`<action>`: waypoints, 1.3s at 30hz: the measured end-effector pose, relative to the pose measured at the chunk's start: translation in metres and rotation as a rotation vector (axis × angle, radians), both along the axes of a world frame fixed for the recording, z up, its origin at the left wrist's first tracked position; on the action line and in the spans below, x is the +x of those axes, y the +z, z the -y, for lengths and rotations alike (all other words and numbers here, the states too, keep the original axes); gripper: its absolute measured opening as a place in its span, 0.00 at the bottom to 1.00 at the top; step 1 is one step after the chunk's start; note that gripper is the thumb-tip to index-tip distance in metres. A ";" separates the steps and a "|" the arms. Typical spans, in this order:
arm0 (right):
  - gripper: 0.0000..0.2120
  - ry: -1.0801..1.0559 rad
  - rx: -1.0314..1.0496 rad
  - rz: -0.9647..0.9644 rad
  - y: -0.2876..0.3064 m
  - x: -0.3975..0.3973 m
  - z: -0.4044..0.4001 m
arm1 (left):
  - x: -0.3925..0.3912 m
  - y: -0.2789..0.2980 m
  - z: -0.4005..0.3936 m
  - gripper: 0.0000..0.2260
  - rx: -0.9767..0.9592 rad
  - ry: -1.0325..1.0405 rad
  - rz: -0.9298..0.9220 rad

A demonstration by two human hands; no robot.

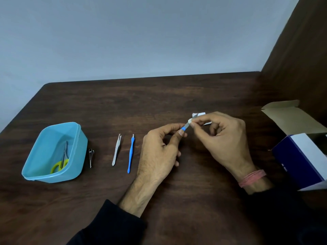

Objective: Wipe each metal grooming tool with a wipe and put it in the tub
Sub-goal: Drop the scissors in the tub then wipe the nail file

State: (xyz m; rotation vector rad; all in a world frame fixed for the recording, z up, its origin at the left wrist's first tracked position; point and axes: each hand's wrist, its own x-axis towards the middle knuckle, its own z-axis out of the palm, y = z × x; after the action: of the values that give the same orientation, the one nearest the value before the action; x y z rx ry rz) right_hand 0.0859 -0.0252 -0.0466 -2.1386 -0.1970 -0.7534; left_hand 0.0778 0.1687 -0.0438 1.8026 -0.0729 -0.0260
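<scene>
Pinching blue-handled file (184, 127) in left hand (159, 152) above desk (159, 96); our right hand (224, 138) grip presses wipe (190, 121) around its blade. Tub (40, 167) far left holds scissors (62, 160).

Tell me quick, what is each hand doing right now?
Left hand: fingers pinch the blue-handled tool.
Right hand: fingers pinch the wipe round the tool's metal end.

Dim, soft even light w/ bluish cast; faint shadows under hands; wide-angle bending at edges, slightly soft detail.
</scene>
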 end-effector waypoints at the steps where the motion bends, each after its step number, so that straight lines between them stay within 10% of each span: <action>1: 0.05 -0.028 0.025 0.001 0.000 0.002 0.002 | 0.000 0.000 0.000 0.10 0.008 -0.002 -0.001; 39: 0.06 -0.012 0.115 -0.064 0.002 0.000 0.000 | -0.001 0.000 0.000 0.10 0.005 -0.012 -0.003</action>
State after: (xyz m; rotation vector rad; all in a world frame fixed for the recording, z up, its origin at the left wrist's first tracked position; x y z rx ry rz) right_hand 0.0855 -0.0252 -0.0449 -2.0536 -0.1041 -0.6858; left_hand 0.0770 0.1688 -0.0438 1.8073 -0.0813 -0.0378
